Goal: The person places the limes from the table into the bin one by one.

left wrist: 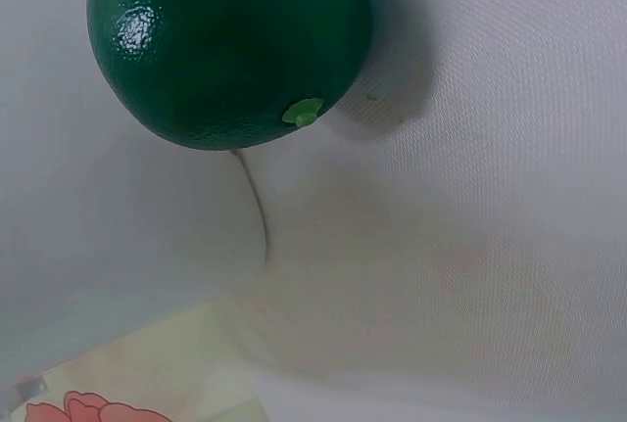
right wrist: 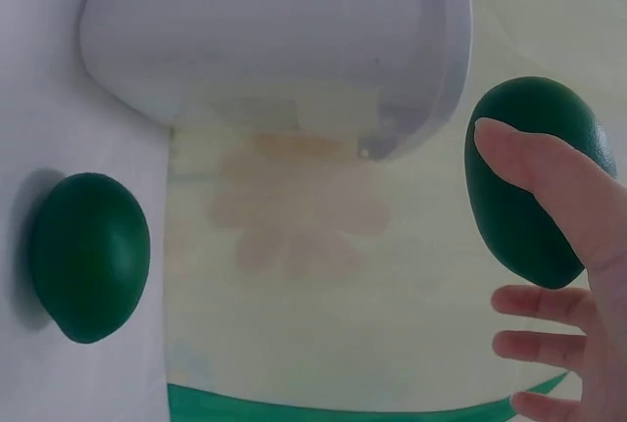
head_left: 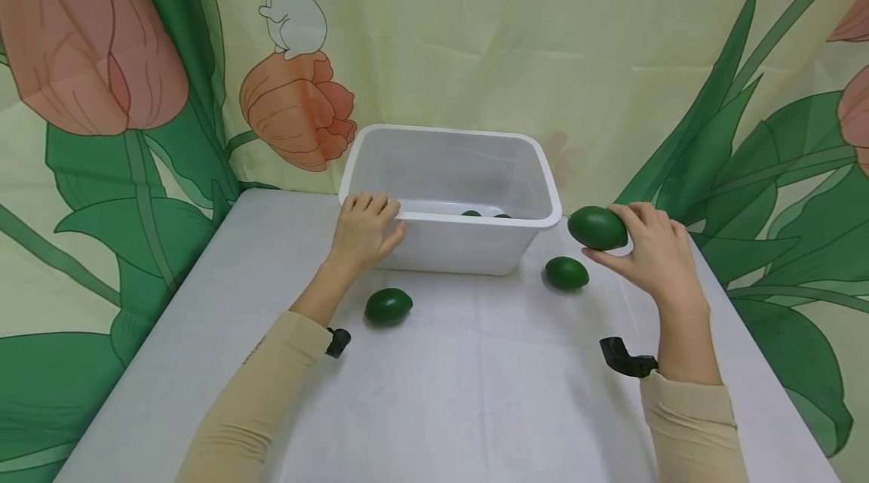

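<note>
My right hand (head_left: 655, 250) pinches a green lime (head_left: 596, 228) between thumb and fingers, raised to the right of the white plastic bin (head_left: 451, 247). The right wrist view shows the thumb lying across this lime (right wrist: 534, 221). At the bin's front left corner, my left hand (head_left: 365, 230) grips the rim, fingers over the top edge. Another lime (head_left: 388, 307) lies on the table just below that hand; it fills the top of the left wrist view, where the hand is out of sight. A further lime (head_left: 566, 273) rests beneath the right hand, beside the bin.
Inside the bin, the tops of two limes (head_left: 471, 213) peek over the front rim. A white cloth covers the table (head_left: 468, 392). Behind it hangs a yellow curtain (head_left: 462, 38) printed with flowers and leaves, close to the bin's back.
</note>
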The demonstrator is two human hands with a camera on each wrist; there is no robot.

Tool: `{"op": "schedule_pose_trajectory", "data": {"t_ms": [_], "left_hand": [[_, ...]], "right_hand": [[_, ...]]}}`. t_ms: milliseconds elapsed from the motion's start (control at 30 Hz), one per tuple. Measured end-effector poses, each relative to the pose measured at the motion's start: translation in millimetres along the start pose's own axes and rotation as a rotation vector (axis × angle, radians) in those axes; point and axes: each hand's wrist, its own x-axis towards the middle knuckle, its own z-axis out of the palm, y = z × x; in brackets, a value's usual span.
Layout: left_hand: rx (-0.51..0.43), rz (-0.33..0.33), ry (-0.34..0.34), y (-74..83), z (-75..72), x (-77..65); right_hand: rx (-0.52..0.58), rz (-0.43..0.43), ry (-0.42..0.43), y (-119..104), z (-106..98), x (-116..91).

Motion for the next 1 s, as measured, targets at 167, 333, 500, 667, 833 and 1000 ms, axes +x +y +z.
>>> {"op": "schedule_pose_trajectory", "data": {"t_ms": [167,333,500,667,833,1000], "left_hand": [[-0.002,-0.002,0.007,0.6,0.7,-0.2],[0.001,-0.005,0.021,-0.2,1.7,-0.3],[-0.005,0.005,0.033,0.0,1.6,-0.2],[-0.008,0.001,0.038,0.1,1.4,-0.5],[-0.008,-0.001,0.045,0.1,1.4,-0.3],[-0.009,0.004,0.049,-0.2,1.5,-0.5]], "right_hand": [[0.001,-0.029,0.015,-7.3,-3.3,6.1],[0.009,-0.045,0.027,-14.3,-6.2,12.8],[0.032,-0.055,0.034,-21.1,-5.5,19.0],[0.059,-0.071,0.040,-28.2,-5.0,25.9],[0.074,-0.090,0.045,-34.8,-3.9,33.3],[0.076,-0.122,0.050,-40.6,-1.5,41.2]]}}
